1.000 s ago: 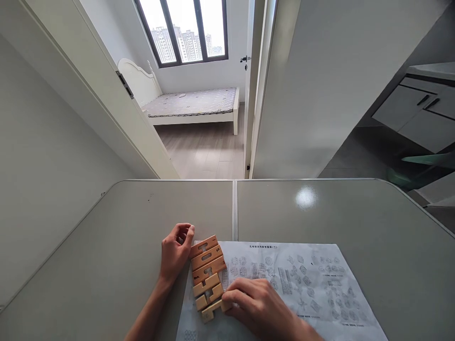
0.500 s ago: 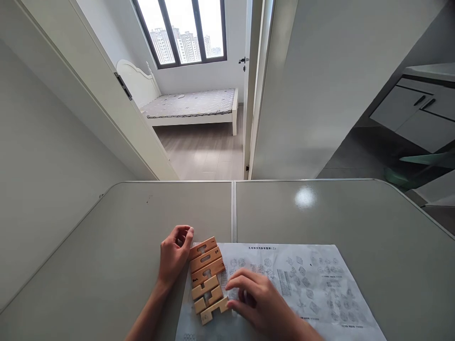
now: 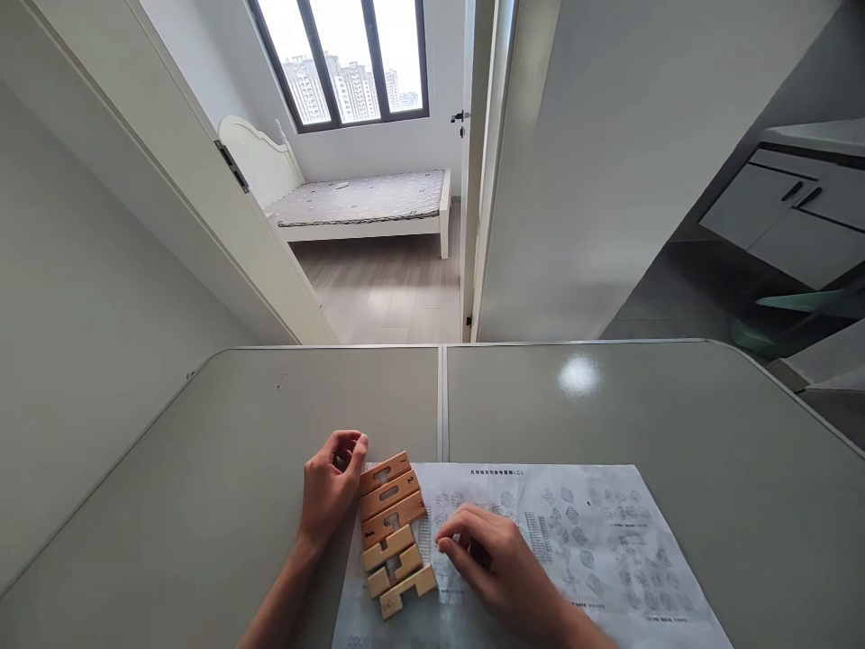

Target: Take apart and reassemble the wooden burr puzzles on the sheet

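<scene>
**Operator:** Head view: state the position of the wooden blocks.

**Technician:** The wooden blocks (image 3: 409, 515) lie in a slanted row at the lower centre of the frame, over the left part of the printed sheet (image 3: 574, 496). The upper three are reddish brown; the lower three are paler and notched.

**Operator:** State of the left hand?

**Technician:** The left hand (image 3: 330, 487) is just beside the row's upper end, fingers curled inward, thumb near the index finger. Whether thumb and finger meet, I cannot tell.

**Operator:** Right hand?

**Technician:** The right hand (image 3: 496, 561) is over the sheet, right of the row and apart from it. Thumb and index tips are together; nothing shows between them.

**Operator:** Surroundings?

**Technician:** The grey table (image 3: 676, 406) spans the lower frame. A bed (image 3: 365, 198) stands upper left of centre, below a window (image 3: 344, 77).
</scene>
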`<state>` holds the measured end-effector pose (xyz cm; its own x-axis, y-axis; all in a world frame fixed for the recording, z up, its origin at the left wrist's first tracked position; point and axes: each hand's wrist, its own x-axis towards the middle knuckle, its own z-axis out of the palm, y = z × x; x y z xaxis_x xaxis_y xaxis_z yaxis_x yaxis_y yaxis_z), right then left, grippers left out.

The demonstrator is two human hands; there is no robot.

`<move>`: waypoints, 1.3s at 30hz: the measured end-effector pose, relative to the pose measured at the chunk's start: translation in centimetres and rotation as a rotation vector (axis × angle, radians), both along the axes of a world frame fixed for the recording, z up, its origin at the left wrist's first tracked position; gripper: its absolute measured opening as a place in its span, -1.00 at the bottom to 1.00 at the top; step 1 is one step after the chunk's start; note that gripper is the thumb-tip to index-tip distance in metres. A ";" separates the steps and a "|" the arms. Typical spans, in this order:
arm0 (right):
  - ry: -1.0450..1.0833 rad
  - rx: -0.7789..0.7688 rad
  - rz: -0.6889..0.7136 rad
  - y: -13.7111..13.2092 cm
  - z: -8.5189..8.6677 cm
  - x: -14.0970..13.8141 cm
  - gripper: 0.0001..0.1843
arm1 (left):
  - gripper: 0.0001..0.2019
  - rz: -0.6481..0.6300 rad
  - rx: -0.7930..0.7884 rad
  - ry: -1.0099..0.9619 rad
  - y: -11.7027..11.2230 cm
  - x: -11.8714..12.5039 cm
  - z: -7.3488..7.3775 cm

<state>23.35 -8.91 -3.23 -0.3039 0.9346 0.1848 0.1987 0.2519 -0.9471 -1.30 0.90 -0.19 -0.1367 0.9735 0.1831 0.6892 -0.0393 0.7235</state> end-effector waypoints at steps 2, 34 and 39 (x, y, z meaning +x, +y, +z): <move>0.002 -0.002 0.003 0.0 0.0 0.0 -0.77 | -0.65 -0.001 0.001 0.002 0.0 0.0 0.0; -0.037 0.018 0.002 0.1 -0.1 0.0 -0.77 | -0.65 -0.007 -0.010 0.005 0.0 -0.1 -0.2; -0.046 0.027 0.006 0.1 0.0 0.0 -0.75 | -0.65 -0.015 -0.012 0.003 -0.1 -0.1 -0.2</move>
